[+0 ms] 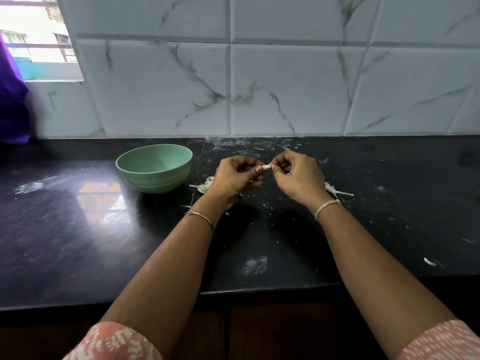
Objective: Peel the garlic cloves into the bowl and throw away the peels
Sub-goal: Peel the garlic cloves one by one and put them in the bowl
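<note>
Garlic clove (266,167), small and pale, sits pinched between two hands at the centre of the frame, above a dark countertop (78,229). The left hand (235,175) holds the clove's near end between thumb and curled fingers, apparently steadying it, while the right hand (296,176) pinches the far tip, probably to pull the skin away. Just left of the hands stands a green bowl (155,167), close enough for a short drop; no cloves show inside it. More garlic and skins (206,185) lie partly hidden beneath the left hand, and loose peels (337,190) trail at right, not yet discarded. Marbled tiles (285,87) fill the upper frame.
</note>
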### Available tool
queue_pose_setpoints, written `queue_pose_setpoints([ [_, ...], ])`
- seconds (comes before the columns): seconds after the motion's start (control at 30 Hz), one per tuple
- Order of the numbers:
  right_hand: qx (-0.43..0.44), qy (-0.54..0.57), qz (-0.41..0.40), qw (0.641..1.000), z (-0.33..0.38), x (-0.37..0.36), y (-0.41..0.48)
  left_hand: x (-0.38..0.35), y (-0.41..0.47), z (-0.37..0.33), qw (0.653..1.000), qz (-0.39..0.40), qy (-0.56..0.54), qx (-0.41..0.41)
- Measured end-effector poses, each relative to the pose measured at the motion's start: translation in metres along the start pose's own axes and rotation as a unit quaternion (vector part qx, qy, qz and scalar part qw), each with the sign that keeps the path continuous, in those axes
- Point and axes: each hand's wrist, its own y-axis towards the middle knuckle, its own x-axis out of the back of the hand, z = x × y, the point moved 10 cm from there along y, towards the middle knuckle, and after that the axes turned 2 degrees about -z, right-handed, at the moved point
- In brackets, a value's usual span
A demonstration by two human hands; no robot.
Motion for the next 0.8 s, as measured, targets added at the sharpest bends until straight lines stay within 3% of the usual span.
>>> queue_pose_setpoints([
  [0.23, -0.017, 0.035, 0.010, 0.999, -0.003, -0.004, 0.001, 0.000, 0.000, -0.004, 1.000, 0.011, -0.007, -0.010],
  [0.4, -0.082, 0.199, 0.038, 0.976, -0.017, -0.019, 0.003, -0.015, -0.006, -0.007, 0.998, 0.057, -0.024, -0.010],
  [0.53, -0.106, 0.279, 0.051, 0.953, -0.014, -0.020, 0.000, -0.005, -0.003, -0.011, 0.998, 0.021, -0.056, -0.013],
  [0.6, -0.096, 0.222, 0.016, 0.970, -0.019, -0.014, 0.002, 0.002, -0.001, -0.011, 0.998, 0.000, -0.066, -0.016],
  [0.67, -0.079, 0.092, -0.001, 0.993, -0.022, -0.004, 0.003, 0.003, 0.000, -0.010, 0.998, -0.007, -0.064, -0.018],
  [0.8, -0.073, -0.113, -0.018, 0.991, -0.031, 0.016, 0.003, 0.002, -0.001, -0.003, 0.999, -0.008, -0.043, -0.004],
])
